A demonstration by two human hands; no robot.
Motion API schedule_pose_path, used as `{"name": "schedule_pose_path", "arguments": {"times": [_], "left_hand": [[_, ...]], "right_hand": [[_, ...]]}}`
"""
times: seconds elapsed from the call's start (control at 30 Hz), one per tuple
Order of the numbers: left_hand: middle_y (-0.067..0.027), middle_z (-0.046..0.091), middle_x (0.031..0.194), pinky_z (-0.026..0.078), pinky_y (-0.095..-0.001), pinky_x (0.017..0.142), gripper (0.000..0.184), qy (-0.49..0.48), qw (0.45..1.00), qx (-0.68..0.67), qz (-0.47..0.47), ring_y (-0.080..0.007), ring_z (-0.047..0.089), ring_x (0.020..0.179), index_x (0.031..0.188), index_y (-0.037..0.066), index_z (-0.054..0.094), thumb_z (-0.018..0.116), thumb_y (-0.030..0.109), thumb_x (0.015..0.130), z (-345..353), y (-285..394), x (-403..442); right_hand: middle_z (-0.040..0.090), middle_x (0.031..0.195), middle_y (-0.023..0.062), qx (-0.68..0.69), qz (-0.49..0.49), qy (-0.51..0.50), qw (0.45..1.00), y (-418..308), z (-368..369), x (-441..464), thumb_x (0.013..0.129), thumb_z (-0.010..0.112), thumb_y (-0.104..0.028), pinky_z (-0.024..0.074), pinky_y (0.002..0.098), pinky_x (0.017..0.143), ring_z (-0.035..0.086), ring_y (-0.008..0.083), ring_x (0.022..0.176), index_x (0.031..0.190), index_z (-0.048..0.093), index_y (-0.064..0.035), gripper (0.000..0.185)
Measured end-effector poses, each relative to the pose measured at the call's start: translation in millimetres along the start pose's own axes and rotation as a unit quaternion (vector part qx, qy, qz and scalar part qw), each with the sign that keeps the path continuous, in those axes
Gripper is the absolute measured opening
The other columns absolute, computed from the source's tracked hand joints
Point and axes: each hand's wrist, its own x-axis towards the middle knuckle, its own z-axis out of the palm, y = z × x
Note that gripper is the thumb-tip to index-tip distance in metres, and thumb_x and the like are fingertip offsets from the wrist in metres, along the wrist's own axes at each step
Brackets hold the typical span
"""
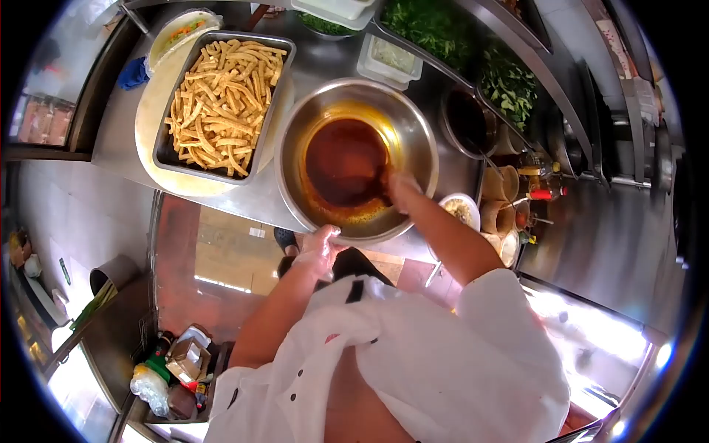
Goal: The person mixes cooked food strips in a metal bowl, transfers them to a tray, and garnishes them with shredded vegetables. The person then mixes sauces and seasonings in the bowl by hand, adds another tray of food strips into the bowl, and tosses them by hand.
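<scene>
A large steel mixing bowl (295, 122) stands at the counter's front edge, with dark red-brown liquid (346, 162) in it and an oily yellow-orange film around the liquid. My left hand (319, 249), in a clear plastic glove, grips the near rim of the bowl, its thumb over the edge. Inside the bowl's right side is my right hand (402, 193), blurred by motion at the edge of the liquid. Its fingers are smeared, and whether it holds a tool cannot be made out.
Left of the bowl, a dark metal tray (159, 151) of yellowish strips rests on a round pale board (148, 140). Plastic tubs (388, 63) and leafy greens (509, 85) lie behind. A pot of dark liquid (469, 122), a white bowl (461, 210) and several containers (501, 184) line the right.
</scene>
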Motion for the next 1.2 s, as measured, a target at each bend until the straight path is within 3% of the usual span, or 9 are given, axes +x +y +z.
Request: {"name": "schedule_pose_path", "arguments": {"times": [0.07, 0.13, 0.33, 0.5, 0.6, 0.77, 0.97, 1.1, 1.2], "left_hand": [[-0.0073, 0.067, 0.095, 0.062, -0.0502, 0.083, 0.01, -0.063, 0.998, -0.003, -0.006, -0.0284, 0.071, 0.086, 0.094, 0.003, 0.068, 0.066, 0.013, 0.095, -4, -1, -5], [-0.005, 0.067, 0.097, 0.062, -0.0496, 0.084, 0.01, -0.113, 0.993, 0.015, -0.014, -0.0276, 0.071, 0.089, 0.094, 0.004, 0.07, 0.067, 0.014, 0.096, -6, 5, 0], [-0.0065, 0.066, 0.097, 0.061, -0.0503, 0.089, 0.01, -0.109, 0.991, 0.064, -0.037, -0.0255, 0.068, 0.094, 0.092, 0.004, 0.068, 0.067, 0.014, 0.096, -14, 13, 9], [-0.0103, 0.07, 0.105, 0.061, -0.0525, 0.09, 0.014, -0.104, 0.99, 0.082, -0.045, -0.0329, 0.072, 0.098, 0.094, 0.0, 0.067, 0.067, 0.014, 0.096, -30, 7, 22], [-0.0138, 0.07, 0.106, 0.061, -0.0526, 0.089, 0.013, -0.11, 0.992, 0.043, -0.043, -0.0341, 0.072, 0.099, 0.101, 0.0, 0.066, 0.065, 0.011, 0.094, -28, 10, 15], [-0.0085, 0.068, 0.103, 0.061, -0.0492, 0.088, 0.012, -0.083, 0.989, 0.103, -0.065, -0.0291, 0.07, 0.101, 0.102, 0.003, 0.066, 0.065, 0.012, 0.094, -6, 20, -7], [-0.0095, 0.063, 0.101, 0.062, -0.0446, 0.089, 0.02, -0.037, 0.989, 0.126, -0.07, -0.0263, 0.068, 0.095, 0.103, -0.001, 0.062, 0.068, 0.013, 0.09, -10, 31, -22], [-0.0119, 0.065, 0.098, 0.062, -0.0455, 0.084, 0.012, -0.026, 0.992, 0.105, -0.07, -0.0291, 0.069, 0.092, 0.098, -0.001, 0.064, 0.064, 0.009, 0.092, -7, 31, -22], [-0.0136, 0.066, 0.097, 0.062, -0.0445, 0.084, 0.014, -0.027, 0.989, 0.126, -0.078, -0.0312, 0.071, 0.095, 0.097, -0.003, 0.064, 0.066, 0.009, 0.09, -4, 30, -17]], "right_hand": [[0.071, 0.107, 0.0201, 0.437, 0.194, -0.044, 0.877, -57, 6, -16, 0.095, 0.064, -0.033, 0.056, 0.0458, 0.085, 0.068, 0.0364, 0.105, 0.115, 0.067, -0.0054, 0.034], [0.07, 0.117, 0.021, 0.827, 0.336, -0.006, 0.451, -113, -18, -27, 0.098, 0.064, -0.051, 0.0536, 0.0493, 0.088, 0.066, 0.0362, 0.113, 0.121, 0.063, -0.0049, 0.052], [0.054, 0.141, 0.0192, 0.922, 0.242, -0.01, 0.302, -158, -87, 2, 0.102, 0.053, -0.058, 0.0453, 0.0489, 0.106, 0.054, 0.0327, 0.126, 0.144, 0.048, -0.0006, 0.071], [0.073, 0.107, 0.0175, 0.658, 0.122, 0.118, 0.733, -73, -62, 22, 0.101, 0.057, -0.053, 0.0555, 0.0393, 0.079, 0.069, 0.0303, 0.092, 0.12, 0.069, -0.0022, 0.055], [0.071, 0.115, 0.026, 0.222, 0.066, 0.007, 0.973, -56, -34, -22, 0.102, 0.055, -0.04, 0.054, 0.0418, 0.092, 0.07, 0.0367, 0.108, 0.119, 0.073, -0.0019, 0.045], [0.047, 0.151, 0.031, 0.187, -0.123, -0.055, 0.973, -174, -100, -75, 0.099, 0.055, -0.029, 0.0263, 0.045, 0.125, 0.041, 0.043, 0.145, 0.143, 0.057, -0.0022, 0.051], [0.062, 0.128, 0.0207, 0.044, -0.024, 0.3, 0.953, -86, -83, 37, 0.095, 0.058, -0.012, 0.0459, 0.0464, 0.111, 0.057, 0.0385, 0.126, 0.138, 0.058, -0.0044, 0.043], [0.058, 0.129, 0.0278, -0.112, 0.084, 0.113, 0.984, -98, -33, -30, 0.091, 0.06, -0.011, 0.0499, 0.0444, 0.104, 0.058, 0.0377, 0.123, 0.148, 0.042, 0.003, 0.061], [0.057, 0.135, 0.0278, 0.096, -0.161, 0.082, 0.979, -167, -35, -42, 0.092, 0.052, -0.008, 0.0447, 0.0453, 0.112, 0.051, 0.0419, 0.134, 0.138, 0.057, -0.0017, 0.046]]}}
